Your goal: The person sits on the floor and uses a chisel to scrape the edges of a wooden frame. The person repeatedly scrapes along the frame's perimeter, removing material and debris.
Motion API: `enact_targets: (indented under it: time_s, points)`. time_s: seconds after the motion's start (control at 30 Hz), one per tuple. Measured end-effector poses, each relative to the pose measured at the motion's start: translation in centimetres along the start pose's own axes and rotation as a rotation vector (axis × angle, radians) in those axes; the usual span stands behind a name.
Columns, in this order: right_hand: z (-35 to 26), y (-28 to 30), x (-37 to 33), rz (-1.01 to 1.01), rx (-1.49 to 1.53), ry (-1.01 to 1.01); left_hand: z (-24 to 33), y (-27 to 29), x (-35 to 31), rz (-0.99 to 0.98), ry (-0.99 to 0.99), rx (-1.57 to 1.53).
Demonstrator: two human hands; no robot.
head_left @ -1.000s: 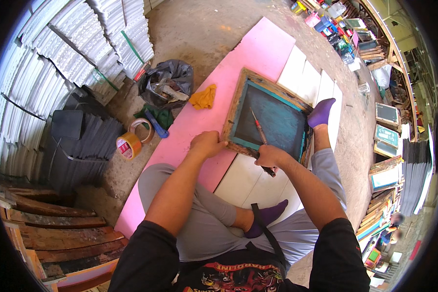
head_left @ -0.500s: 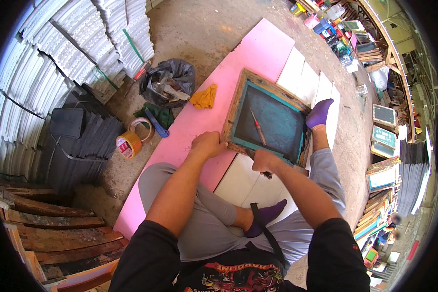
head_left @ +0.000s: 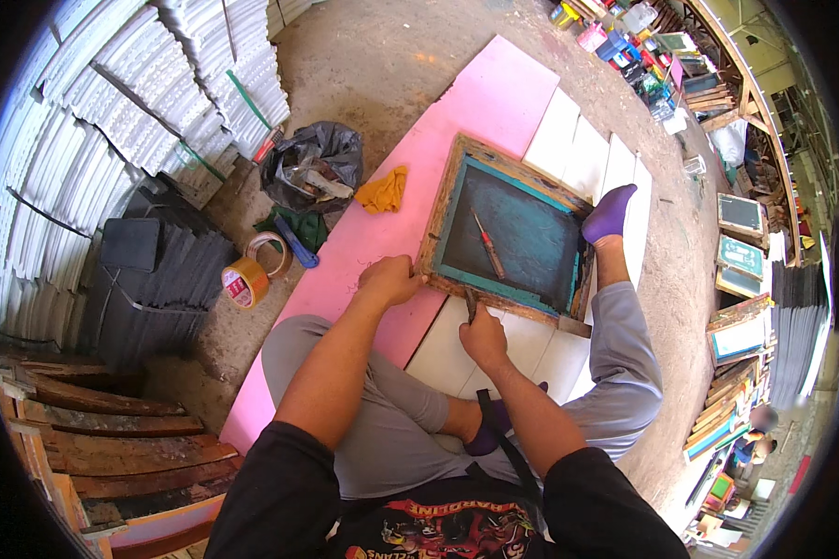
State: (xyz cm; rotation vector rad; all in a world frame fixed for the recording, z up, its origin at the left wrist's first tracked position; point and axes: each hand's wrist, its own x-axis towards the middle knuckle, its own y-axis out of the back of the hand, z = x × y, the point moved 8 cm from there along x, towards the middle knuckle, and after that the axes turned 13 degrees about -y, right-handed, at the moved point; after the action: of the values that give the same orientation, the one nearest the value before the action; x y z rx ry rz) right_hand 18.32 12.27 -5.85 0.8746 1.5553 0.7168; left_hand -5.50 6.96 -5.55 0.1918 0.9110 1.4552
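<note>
Wooden frame [head_left: 443,207], corner held by left hand [head_left: 391,281], lies ahead of right hand [head_left: 484,339] clenched round a tool [head_left: 471,304].

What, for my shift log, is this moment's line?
left hand: at wooden frame corner; right hand: holding dark tool by frame edge; red-handled tool: inside frame

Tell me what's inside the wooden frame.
A red-handled tool lies on the dark screen inside the wooden frame. Whatever is directly beneath the screen is covered and cannot be seen.

Lettering [head_left: 438,507] crosses the black shirt [head_left: 287,475], and a label [head_left: 237,287] too small to read marks the yellow tape roll [head_left: 258,271].
</note>
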Motion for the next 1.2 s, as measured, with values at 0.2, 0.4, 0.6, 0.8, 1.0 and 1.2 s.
enact_targets:
  time_s: [0.2, 0.4, 0.6, 0.8, 1.0, 1.2]
  points:
    - [0.6, -1.0, -0.1, -0.056, 0.172, 0.078, -0.2, -0.2, 0.0, -0.036, 0.003, -0.031]
    - [-4.9, -2.8, -3.3, -0.167, 0.295, 0.351, -0.8, 0.4, -0.2, 0.109, -0.110, -0.061]
    - [-11.2, -5.6, -4.2, -0.546, 0.423, 0.287, -4.6, 0.3, -1.3, 0.124, 0.075, -0.490]
    - [-11.2, -6.9, -4.0, -0.676, 0.456, 0.259, -4.8, 2.9, -2.6, 0.200, 0.191, -0.298]
    - [-6.5, -5.2, -2.6, -0.561, 0.398, 0.156, -6.2, 2.9, -2.2, 0.190, 0.262, -0.064]
    - [-3.1, -1.3, -0.5, -0.423, 0.136, 0.137, -5.5, 2.2, -1.3, 0.155, 0.230, -0.118]
